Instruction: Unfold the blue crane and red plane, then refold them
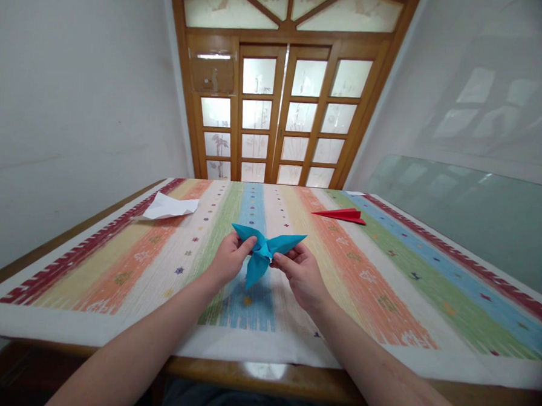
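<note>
A blue folded-paper figure (259, 264) with three pointed arms visible is held up over the middle of the table. My left hand (230, 256) pinches it near the centre from the left, thumb on top. From the other side my right hand (304, 276) grips the base of its right arm between thumb and fingers. One point reaches up to the left, one to the right, and one down toward me. Any part behind my fingers is hidden.
On the striped tablecloth (185, 271) a white folded paper (171, 206) lies at the far left. A red paper plane (342, 215) rests at the far right. Behind the table stand wooden doors with glass panes (257, 114); a greenish glass sheet (470, 207) leans at the right wall.
</note>
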The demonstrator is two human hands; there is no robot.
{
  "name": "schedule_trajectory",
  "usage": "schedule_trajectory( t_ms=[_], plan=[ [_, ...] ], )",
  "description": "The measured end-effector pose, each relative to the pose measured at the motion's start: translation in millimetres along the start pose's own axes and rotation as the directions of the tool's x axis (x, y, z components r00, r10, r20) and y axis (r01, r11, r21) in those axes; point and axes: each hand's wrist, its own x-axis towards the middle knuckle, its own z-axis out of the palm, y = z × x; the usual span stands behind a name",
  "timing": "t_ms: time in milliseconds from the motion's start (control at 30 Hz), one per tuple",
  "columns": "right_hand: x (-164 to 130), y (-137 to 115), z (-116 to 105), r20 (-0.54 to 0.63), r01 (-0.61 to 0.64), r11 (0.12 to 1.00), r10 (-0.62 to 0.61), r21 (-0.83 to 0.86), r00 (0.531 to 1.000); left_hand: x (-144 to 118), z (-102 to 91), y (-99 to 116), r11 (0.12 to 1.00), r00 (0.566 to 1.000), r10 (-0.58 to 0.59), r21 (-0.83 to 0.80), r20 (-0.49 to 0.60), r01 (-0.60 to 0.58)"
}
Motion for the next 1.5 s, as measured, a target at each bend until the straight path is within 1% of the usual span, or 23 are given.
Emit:
schedule_trajectory(
  t_ms=[200,300,400,500,567,633,733,800,867,933,1000,1100,1167,1233,1300,1367,1433,1500],
  plan=[
    [0.4,2.7,-0.3,-0.034,0.002,0.999,-0.003,-0.036,0.999,3.9,-2.2,1.3,0.995,0.996,-0.079,-0.057,-0.048,0.076],
    [-0.4,3.0,0.5,-0.027,0.005,0.997,-0.007,-0.072,1.000,5.1,-3.4,3.7,0.987,0.990,-0.126,-0.109,-0.059,0.119],
    [-1.8,2.6,1.1,0.002,0.021,0.993,-0.021,-0.114,1.000,5.5,-4.6,6.1,0.977,0.988,-0.154,-0.157,-0.031,0.148],
    [-3.6,1.5,1.2,0.087,0.097,0.974,-0.081,-0.203,0.993,6.1,-6.6,6.1,0.974,0.986,-0.166,-0.161,-0.014,0.162],
    [-5.6,-0.5,1.4,0.162,0.180,0.939,-0.137,-0.294,0.977,6.9,-8.1,5.1,0.976,0.986,-0.164,-0.151,-0.023,0.159],
    [-8.2,-3.5,2.1,0.227,0.289,0.872,-0.212,-0.394,0.950,8.0,-9.2,4.0,0.983,0.990,-0.132,-0.136,-0.053,0.124],
    [-12.2,-9.1,3.2,0.306,0.461,0.735,-0.348,-0.497,0.886,8.9,-9.5,3.4,0.995,0.990,-0.036,-0.101,-0.136,0.022],
    [-14.1,-12.4,3.6,0.328,0.526,0.665,-0.411,-0.530,0.851,8.5,-8.6,3.3,0.997,0.985,-0.004,-0.074,-0.173,-0.009],
    [-15.0,-14.8,3.1,0.316,0.543,0.630,-0.443,-0.555,0.839,7.3,-7.1,3.1,0.998,0.982,-0.009,-0.066,-0.186,-0.004],
    [-15.1,-15.5,1.5,0.293,0.543,0.609,-0.466,-0.578,0.835,5.4,-5.2,2.6,0.996,0.985,-0.028,-0.083,-0.172,0.014],
    [-14.6,-14.0,-1.1,0.281,0.547,0.588,-0.486,-0.595,0.828,3.1,-2.7,2.1,0.992,0.993,-0.059,-0.117,-0.106,0.046],
    [-13.3,-8.3,-5.8,0.296,0.566,0.540,-0.507,-0.622,0.809,-0.3,1.3,2.2,0.985,0.994,-0.105,-0.137,0.008,0.105],
    [-12.7,-4.0,-8.3,0.318,0.578,0.502,-0.512,-0.643,0.798,-1.6,3.3,3.4,0.983,0.991,-0.128,-0.130,0.039,0.132],
    [-12.7,-1.2,-9.3,0.338,0.583,0.473,-0.507,-0.660,0.793,-1.9,3.9,5.4,0.982,0.990,-0.138,-0.124,0.040,0.142],
    [-13.1,-0.6,-8.8,0.347,0.583,0.467,-0.498,-0.665,0.795,-1.2,2.9,7.6,0.983,0.990,-0.136,-0.121,0.022,0.138],
    [-13.4,-1.5,-7.2,0.320,0.567,0.495,-0.498,-0.658,0.806,-0.1,0.9,9.6,0.985,0.992,-0.130,-0.116,-0.002,0.129],
    [-12.6,-2.3,-6.0,0.239,0.522,0.568,-0.498,-0.637,0.834,0.8,-1.1,10.9,0.987,0.992,-0.126,-0.105,-0.021,0.123],
    [-10.3,-1.8,-6.0,0.131,0.447,0.684,-0.463,-0.576,0.877,1.1,-2.4,11.4,0.990,0.993,-0.110,-0.093,-0.032,0.107]
  ],
)
